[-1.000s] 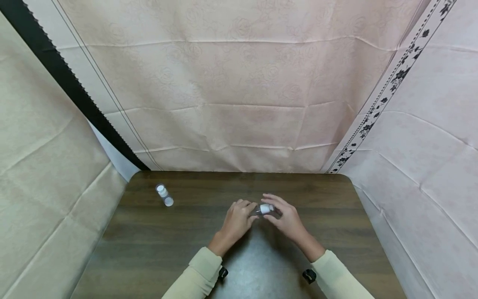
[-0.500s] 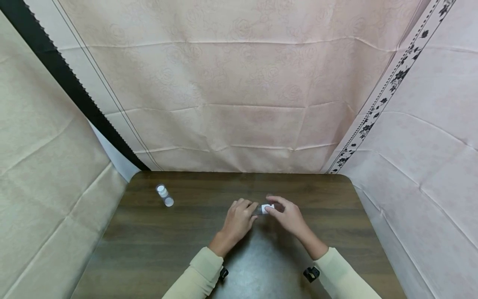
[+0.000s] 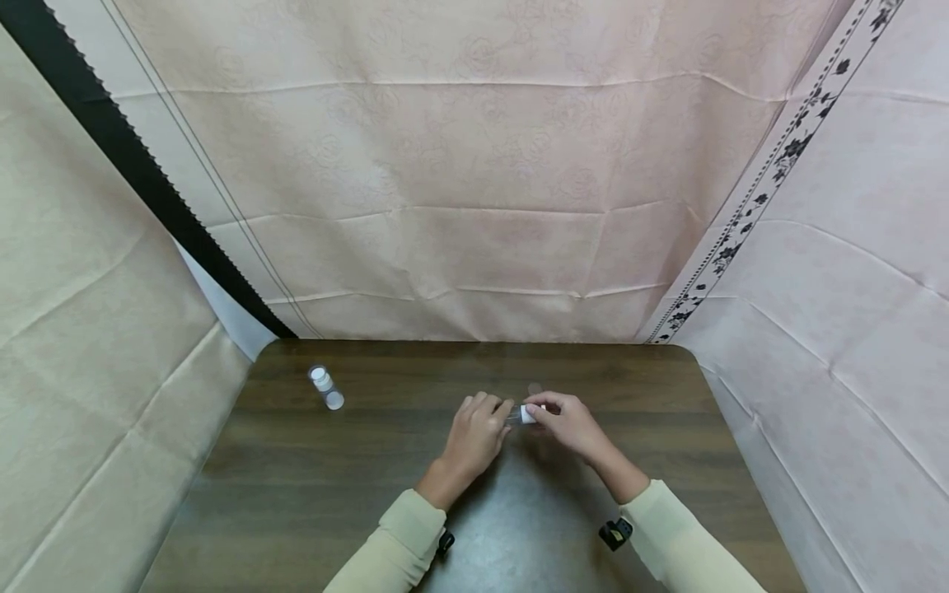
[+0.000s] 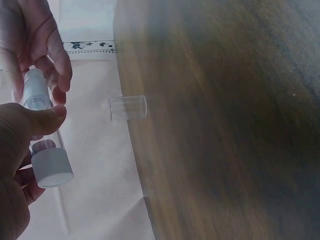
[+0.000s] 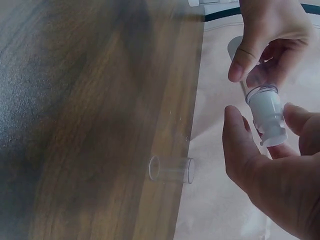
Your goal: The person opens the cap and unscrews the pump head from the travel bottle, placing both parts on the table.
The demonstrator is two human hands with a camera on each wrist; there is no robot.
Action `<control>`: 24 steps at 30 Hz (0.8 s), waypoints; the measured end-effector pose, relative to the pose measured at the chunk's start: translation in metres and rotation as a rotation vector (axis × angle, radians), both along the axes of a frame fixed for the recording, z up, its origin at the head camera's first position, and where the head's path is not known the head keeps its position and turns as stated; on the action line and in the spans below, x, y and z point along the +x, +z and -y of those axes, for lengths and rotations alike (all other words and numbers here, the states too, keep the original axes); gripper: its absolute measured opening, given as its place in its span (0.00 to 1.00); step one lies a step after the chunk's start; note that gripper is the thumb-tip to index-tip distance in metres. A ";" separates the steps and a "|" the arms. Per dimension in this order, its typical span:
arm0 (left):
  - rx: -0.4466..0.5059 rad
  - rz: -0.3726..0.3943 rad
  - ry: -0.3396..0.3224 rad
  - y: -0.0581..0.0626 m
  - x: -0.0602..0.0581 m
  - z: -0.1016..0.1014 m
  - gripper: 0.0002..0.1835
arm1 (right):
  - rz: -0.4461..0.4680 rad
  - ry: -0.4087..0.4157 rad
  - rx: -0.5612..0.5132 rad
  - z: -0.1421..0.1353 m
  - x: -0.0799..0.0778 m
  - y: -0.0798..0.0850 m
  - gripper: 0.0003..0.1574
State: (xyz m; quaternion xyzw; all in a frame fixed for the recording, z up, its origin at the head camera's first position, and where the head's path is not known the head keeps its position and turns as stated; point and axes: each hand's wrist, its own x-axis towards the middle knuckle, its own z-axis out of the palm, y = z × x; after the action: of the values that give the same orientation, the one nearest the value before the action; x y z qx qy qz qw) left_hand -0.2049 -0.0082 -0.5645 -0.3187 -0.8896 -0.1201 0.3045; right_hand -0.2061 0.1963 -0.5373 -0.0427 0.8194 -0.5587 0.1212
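My left hand [image 3: 472, 435] grips a small clear pump bottle [image 4: 52, 167], its thumb across the transparent body. The bottle has a white base and a white pump top [image 5: 266, 112], which points toward my right hand [image 3: 569, 422]. In the head view the right thumb and fingers pinch this white end, partly covering it. In the right wrist view the right fingers and thumb stand around the pump top. A clear cylindrical cap [image 4: 128, 107] stands apart on the table beyond the hands; it shows only faintly in the head view.
A second small bottle [image 3: 326, 387], clear with white ends, is at the table's far left. The dark wooden table [image 3: 311, 494] ends at a back edge before a pale hanging cloth [image 3: 474, 165]. More cloth hangs at both sides.
My right hand's spread thumb and fingers have come together around the white end of the bottle. The left hand has stayed nearly still, and so has the second bottle.
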 end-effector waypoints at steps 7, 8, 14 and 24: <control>0.003 -0.008 0.001 0.000 0.001 -0.001 0.20 | 0.024 -0.002 -0.027 -0.001 -0.002 -0.002 0.15; 0.005 -0.005 0.001 0.000 0.001 -0.001 0.20 | 0.024 -0.001 -0.036 -0.001 -0.002 -0.002 0.15; 0.004 0.009 0.004 -0.001 0.002 -0.002 0.21 | 0.007 -0.015 -0.020 -0.001 -0.001 -0.001 0.13; 0.020 0.068 0.018 -0.003 0.002 -0.001 0.20 | -0.067 -0.040 0.055 0.002 0.001 -0.002 0.12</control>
State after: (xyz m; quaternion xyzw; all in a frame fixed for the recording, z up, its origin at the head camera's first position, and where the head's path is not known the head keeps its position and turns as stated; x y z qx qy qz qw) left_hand -0.2025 -0.0075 -0.5673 -0.3032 -0.9010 -0.1370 0.2783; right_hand -0.2047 0.1940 -0.5390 -0.0419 0.8386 -0.5367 0.0835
